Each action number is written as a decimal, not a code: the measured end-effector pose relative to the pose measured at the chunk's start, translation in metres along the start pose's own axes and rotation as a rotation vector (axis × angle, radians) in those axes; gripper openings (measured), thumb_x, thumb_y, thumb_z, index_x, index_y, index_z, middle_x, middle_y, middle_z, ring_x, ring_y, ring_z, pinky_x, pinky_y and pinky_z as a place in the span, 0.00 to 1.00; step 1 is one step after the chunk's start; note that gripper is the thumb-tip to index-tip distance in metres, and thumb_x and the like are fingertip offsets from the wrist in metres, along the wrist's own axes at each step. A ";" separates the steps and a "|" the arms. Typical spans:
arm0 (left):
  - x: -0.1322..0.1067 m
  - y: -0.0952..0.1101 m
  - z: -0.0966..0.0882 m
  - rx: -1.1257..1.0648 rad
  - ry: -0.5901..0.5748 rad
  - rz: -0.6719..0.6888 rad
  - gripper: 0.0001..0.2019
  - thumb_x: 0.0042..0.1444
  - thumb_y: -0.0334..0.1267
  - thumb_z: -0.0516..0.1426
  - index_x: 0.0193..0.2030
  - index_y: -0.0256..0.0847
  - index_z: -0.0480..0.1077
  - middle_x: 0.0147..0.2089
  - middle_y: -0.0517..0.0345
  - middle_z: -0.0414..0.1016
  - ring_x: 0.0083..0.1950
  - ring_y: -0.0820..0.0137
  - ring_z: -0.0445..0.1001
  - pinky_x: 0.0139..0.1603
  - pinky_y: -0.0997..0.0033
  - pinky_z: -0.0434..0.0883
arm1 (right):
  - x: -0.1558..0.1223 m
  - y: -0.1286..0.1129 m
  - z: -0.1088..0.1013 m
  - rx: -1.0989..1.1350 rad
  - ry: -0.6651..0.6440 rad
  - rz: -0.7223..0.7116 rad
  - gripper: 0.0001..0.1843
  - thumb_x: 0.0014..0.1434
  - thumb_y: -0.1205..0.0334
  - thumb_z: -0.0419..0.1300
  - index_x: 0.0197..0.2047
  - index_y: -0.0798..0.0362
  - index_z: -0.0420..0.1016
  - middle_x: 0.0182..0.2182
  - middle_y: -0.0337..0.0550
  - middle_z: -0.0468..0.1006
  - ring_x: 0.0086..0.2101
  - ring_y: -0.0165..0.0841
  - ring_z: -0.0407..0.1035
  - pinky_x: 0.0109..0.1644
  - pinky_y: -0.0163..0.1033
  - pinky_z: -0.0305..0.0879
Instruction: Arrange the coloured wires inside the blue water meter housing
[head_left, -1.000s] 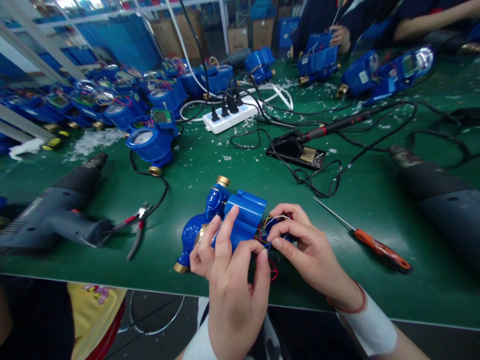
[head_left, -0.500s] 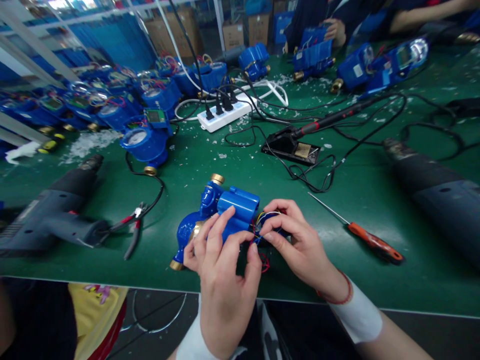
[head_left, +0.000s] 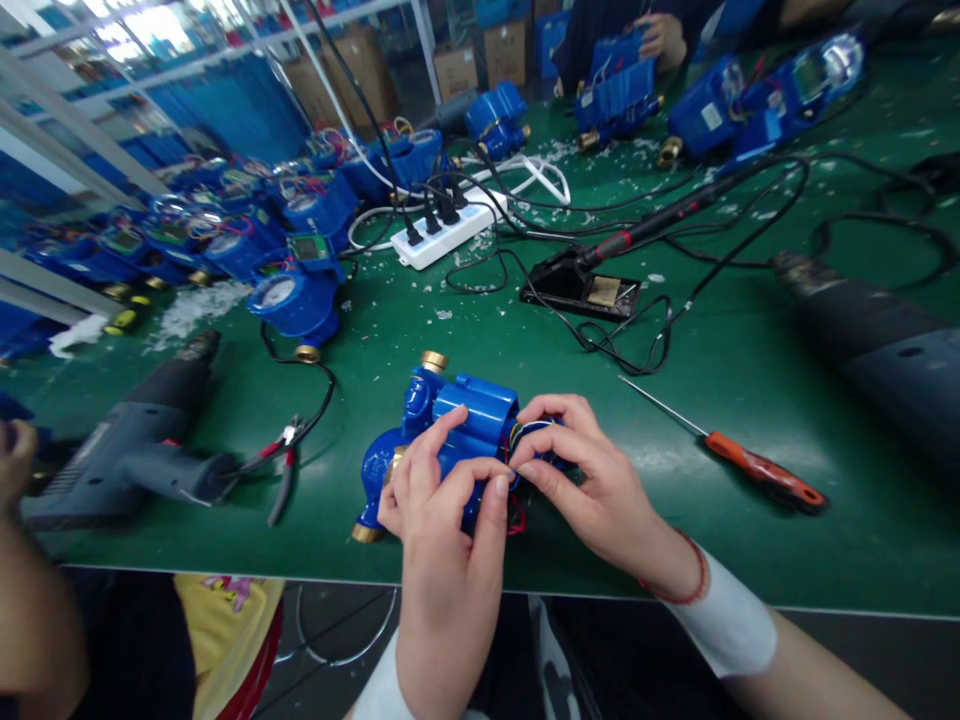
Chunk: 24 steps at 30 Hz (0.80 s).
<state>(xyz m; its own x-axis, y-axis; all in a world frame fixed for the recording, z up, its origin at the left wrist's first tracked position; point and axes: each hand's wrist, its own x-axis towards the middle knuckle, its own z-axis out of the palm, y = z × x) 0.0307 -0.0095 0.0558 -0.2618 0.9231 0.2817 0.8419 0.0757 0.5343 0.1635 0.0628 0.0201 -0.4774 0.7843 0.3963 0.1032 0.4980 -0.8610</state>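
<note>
A blue water meter (head_left: pixel 480 405) with brass threaded ends lies on its side on the green bench in front of me. Thin coloured wires (head_left: pixel 525 430) come out of the right end of its housing. My left hand (head_left: pixel 450 510) rests over the meter body, its thumb and index finger pinched at the wires. From the right, my right hand (head_left: pixel 592 480) closes thumb and fingers on the wires, its fingertips meeting those of the left. A red wire loop (head_left: pixel 517 518) hangs below the fingertips. The exact wire ends between the fingers are hidden.
An orange screwdriver (head_left: pixel 765 470) and a heat gun (head_left: pixel 877 340) lie at right; another heat gun (head_left: pixel 142 440) and pliers (head_left: pixel 286 460) at left. Behind are a soldering iron (head_left: pixel 660 220) on its stand, a power strip (head_left: pixel 450 235) and several meters (head_left: pixel 292 300). Co-workers' hands show at the edges.
My left thumb and index finger have closed together at the wires, against my right fingertips. The view has shifted slightly, and a co-worker's hand has appeared at the left edge.
</note>
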 end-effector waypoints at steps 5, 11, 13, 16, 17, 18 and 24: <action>0.000 -0.001 -0.003 -0.067 -0.017 -0.027 0.07 0.62 0.34 0.53 0.36 0.47 0.72 0.63 0.52 0.64 0.63 0.55 0.61 0.58 0.39 0.59 | 0.003 -0.002 0.001 0.023 -0.002 0.031 0.04 0.64 0.68 0.56 0.37 0.52 0.71 0.46 0.44 0.67 0.50 0.37 0.60 0.54 0.48 0.57; 0.002 -0.001 -0.003 -0.124 -0.032 -0.050 0.07 0.62 0.35 0.54 0.35 0.48 0.72 0.62 0.56 0.64 0.62 0.55 0.62 0.59 0.37 0.57 | 0.005 -0.004 -0.002 0.046 -0.003 0.038 0.04 0.64 0.69 0.57 0.37 0.52 0.71 0.45 0.43 0.67 0.50 0.36 0.61 0.54 0.45 0.57; 0.003 0.000 -0.003 -0.135 -0.035 -0.056 0.09 0.63 0.36 0.53 0.34 0.49 0.73 0.62 0.56 0.64 0.62 0.55 0.62 0.59 0.37 0.57 | 0.005 -0.005 -0.002 0.044 -0.001 0.029 0.04 0.64 0.69 0.57 0.37 0.52 0.71 0.45 0.42 0.67 0.50 0.35 0.61 0.53 0.44 0.57; 0.004 0.001 -0.002 -0.127 -0.022 -0.063 0.09 0.62 0.36 0.54 0.32 0.48 0.73 0.61 0.56 0.65 0.62 0.55 0.62 0.59 0.37 0.57 | 0.004 -0.006 -0.002 0.037 -0.007 0.005 0.04 0.64 0.69 0.57 0.37 0.52 0.71 0.46 0.43 0.67 0.50 0.36 0.60 0.54 0.44 0.56; 0.005 0.002 -0.002 -0.121 -0.016 -0.066 0.09 0.61 0.36 0.54 0.30 0.47 0.73 0.61 0.56 0.65 0.61 0.55 0.62 0.59 0.38 0.57 | 0.003 -0.006 -0.002 0.031 -0.011 -0.001 0.04 0.64 0.69 0.57 0.37 0.52 0.71 0.46 0.43 0.67 0.50 0.36 0.60 0.54 0.45 0.56; 0.005 0.003 -0.002 -0.116 -0.010 -0.073 0.09 0.60 0.35 0.55 0.29 0.46 0.72 0.61 0.56 0.65 0.61 0.54 0.62 0.59 0.38 0.57 | 0.003 -0.006 -0.002 0.024 -0.011 -0.004 0.04 0.63 0.69 0.57 0.37 0.52 0.71 0.46 0.42 0.67 0.50 0.36 0.59 0.54 0.45 0.55; 0.007 0.003 -0.003 -0.120 -0.016 -0.096 0.10 0.61 0.33 0.53 0.30 0.46 0.73 0.61 0.57 0.65 0.61 0.56 0.62 0.60 0.42 0.57 | 0.004 -0.008 0.001 -0.001 0.001 0.012 0.04 0.63 0.69 0.57 0.37 0.51 0.70 0.45 0.40 0.67 0.49 0.35 0.59 0.53 0.46 0.54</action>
<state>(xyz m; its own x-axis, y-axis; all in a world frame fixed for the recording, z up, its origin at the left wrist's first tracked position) 0.0303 -0.0041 0.0614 -0.3300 0.9198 0.2125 0.7509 0.1193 0.6496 0.1597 0.0612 0.0282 -0.4748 0.7906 0.3865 0.1098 0.4890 -0.8653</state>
